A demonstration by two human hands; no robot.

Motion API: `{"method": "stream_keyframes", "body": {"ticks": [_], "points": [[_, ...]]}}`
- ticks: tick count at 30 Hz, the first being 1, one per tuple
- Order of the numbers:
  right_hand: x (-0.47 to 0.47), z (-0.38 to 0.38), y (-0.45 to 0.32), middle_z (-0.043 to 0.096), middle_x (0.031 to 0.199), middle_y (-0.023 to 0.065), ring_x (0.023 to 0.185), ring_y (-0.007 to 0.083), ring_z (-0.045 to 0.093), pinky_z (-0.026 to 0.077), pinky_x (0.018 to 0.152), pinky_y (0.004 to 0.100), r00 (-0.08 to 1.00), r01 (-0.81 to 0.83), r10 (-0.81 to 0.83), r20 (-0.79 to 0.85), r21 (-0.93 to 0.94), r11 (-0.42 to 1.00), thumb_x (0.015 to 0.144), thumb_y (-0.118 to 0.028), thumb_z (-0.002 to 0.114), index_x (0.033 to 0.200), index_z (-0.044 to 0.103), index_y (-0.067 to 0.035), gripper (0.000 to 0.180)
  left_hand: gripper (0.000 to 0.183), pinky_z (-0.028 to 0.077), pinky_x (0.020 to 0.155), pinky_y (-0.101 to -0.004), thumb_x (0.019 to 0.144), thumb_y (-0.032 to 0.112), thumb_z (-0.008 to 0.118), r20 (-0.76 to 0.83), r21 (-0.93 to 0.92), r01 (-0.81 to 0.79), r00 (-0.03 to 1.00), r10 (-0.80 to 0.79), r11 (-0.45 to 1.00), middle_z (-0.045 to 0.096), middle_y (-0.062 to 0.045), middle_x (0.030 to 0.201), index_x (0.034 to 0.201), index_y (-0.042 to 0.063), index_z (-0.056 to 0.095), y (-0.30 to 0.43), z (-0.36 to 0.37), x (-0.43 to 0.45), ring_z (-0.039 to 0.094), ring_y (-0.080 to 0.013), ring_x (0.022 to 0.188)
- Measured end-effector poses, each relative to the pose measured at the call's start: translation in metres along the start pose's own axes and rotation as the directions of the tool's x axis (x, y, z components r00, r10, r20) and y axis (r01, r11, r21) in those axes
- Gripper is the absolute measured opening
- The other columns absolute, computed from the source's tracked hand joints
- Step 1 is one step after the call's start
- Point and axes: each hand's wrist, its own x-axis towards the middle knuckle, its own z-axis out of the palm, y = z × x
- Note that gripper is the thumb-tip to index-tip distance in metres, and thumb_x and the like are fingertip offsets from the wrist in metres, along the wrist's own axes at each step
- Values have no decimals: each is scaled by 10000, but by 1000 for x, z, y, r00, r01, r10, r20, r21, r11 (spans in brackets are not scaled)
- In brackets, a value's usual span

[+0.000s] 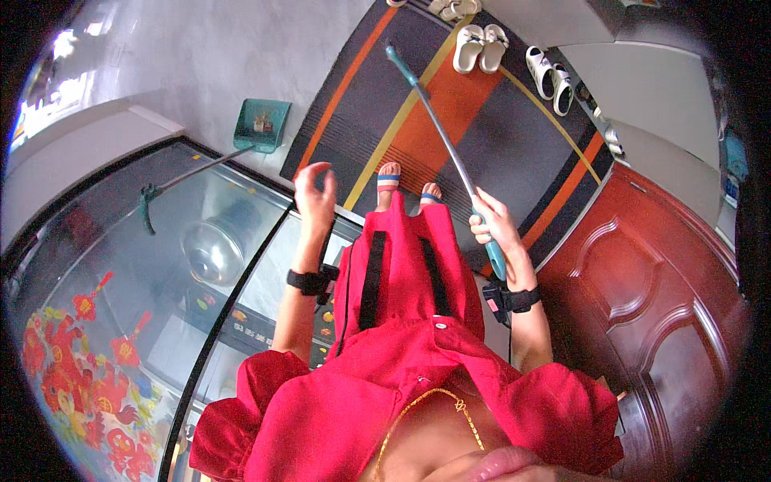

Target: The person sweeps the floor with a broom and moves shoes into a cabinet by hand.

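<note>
My right hand grips the green lower handle of a long metal pole, which reaches up and left over the striped mat; its far end is green, and I cannot tell what tool it is. My left hand is raised with nothing in it, its fingers curled but apart, near the glass door. Left of it, a green long-handled dustpan holds some small litter on the grey floor. Its metal handle slants down left across the glass, ending in a dark green grip.
A striped mat lies under my sandalled feet. White slippers and white clogs stand at its far and right edges. A framed glass door with red decorations is at left, a reddish wooden door at right.
</note>
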Motion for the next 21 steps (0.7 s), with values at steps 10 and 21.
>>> {"method": "stream_keyframes", "body": {"ticks": [10,21], "points": [[153,39,-24,405,482,42,329,170,416,378,299,327,977,177,-193,88,164,971,866,-178,427,828,346,-112,111,208,417,682,-245,823,184,536,251,-80,134,962,-110,988,610,-71,802,908,0,579,59,87,11,546,-111,737],[25,-31,-151,408,540,11,375,104,432,410,331,248,955,144,-64,291,-265,953,873,-182,400,868,379,-77,107,531,465,688,-356,829,483,436,892,-357,931,365,-267,81,572,-136,754,919,-35,513,186,191,69,570,-256,695]]}}
